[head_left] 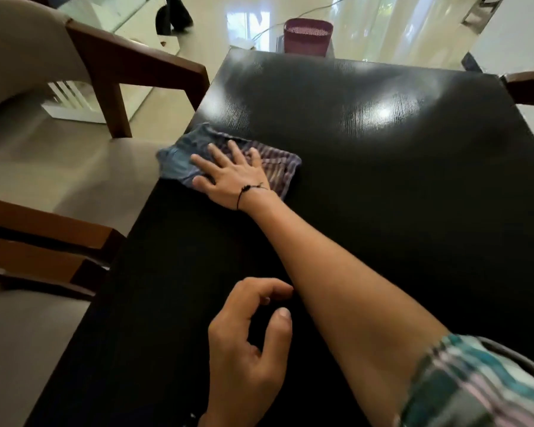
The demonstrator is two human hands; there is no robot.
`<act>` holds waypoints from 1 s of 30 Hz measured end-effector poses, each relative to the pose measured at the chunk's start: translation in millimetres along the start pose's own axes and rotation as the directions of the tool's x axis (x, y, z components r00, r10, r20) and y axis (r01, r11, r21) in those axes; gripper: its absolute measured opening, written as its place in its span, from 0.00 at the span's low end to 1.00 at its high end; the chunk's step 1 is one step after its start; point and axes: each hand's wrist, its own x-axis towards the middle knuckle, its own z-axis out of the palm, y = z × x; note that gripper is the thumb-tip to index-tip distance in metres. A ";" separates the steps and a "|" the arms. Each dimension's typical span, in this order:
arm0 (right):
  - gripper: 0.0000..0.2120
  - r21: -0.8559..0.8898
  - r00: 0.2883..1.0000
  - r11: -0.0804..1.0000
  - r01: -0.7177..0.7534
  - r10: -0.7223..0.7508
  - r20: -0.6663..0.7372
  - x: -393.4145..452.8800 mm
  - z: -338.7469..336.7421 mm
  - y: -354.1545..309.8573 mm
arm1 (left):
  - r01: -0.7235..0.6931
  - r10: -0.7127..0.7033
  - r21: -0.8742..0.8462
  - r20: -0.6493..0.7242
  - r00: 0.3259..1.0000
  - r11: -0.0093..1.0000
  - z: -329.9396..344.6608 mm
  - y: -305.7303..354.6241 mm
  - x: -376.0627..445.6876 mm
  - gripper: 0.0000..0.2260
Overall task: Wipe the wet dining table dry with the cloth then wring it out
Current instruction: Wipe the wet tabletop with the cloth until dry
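Observation:
A striped blue and purple cloth [278, 167] lies flat on the black dining table [383, 180], at its left edge. My right hand [228, 177] reaches across and presses on the cloth with straight, spread fingers. A thin black cord is round that wrist. My left hand [247, 349] hovers over the near part of the table with loosely curled fingers and holds nothing. The cloth's left corner hangs slightly over the table's edge.
Two wooden chairs with beige cushions [74, 167] stand along the table's left side. Another chair's arm [527, 87] shows at the right. A maroon basket [308, 35] stands beyond the far edge. Light glares off the far tabletop.

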 end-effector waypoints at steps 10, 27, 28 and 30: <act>0.29 -0.141 0.999 0.990 0.011 -0.005 0.042 -174.2 16.3 33.7 | -0.061 0.062 -0.023 0.024 0.998 0.998 -9.8 31.8 -1.6 0.08; 0.24 0.115 0.816 0.809 -0.576 0.578 0.018 -380.2 52.4 -37.8 | -0.100 0.100 -0.012 0.239 0.966 0.995 -30.3 83.4 -79.6 0.06; 0.23 0.114 0.835 0.829 -0.547 0.550 0.001 -391.5 54.9 -54.2 | -0.093 0.092 -0.007 0.246 0.965 0.996 -34.6 84.7 -85.2 0.05; 0.20 0.143 0.866 0.857 -0.495 0.501 -0.002 -414.3 55.1 -87.4 | -0.069 0.068 -0.003 0.247 0.967 0.998 -42.3 85.7 -94.8 0.05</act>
